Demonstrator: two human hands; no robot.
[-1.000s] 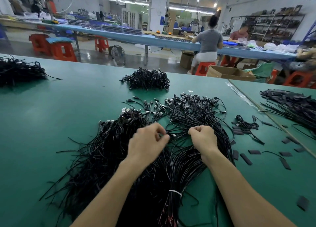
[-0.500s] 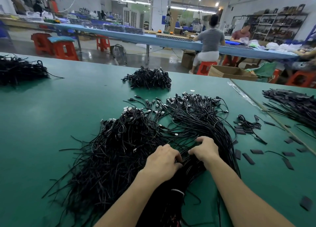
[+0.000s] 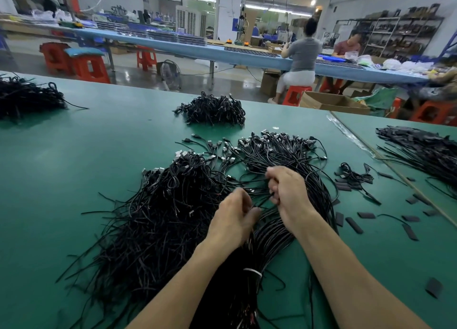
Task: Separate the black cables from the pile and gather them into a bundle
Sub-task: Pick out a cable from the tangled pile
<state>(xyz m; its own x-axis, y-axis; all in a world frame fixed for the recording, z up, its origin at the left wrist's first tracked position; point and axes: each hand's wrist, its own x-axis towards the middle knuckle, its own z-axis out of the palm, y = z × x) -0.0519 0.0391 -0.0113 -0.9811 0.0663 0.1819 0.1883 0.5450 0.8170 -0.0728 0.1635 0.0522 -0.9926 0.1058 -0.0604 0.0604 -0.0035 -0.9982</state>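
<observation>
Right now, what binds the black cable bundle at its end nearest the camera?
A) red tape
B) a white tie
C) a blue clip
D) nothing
B: a white tie wraps round the black cable bundle near its lower end.

A long blue workbench [image 3: 217,52] crosses the glossy floor [image 3: 138,75] (orange stools [image 3: 90,68] beside it), with shelving [image 3: 405,34] far right.

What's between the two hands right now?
In the head view, a few thin black cable strands run between the left hand and right hand, above the pile.
</observation>
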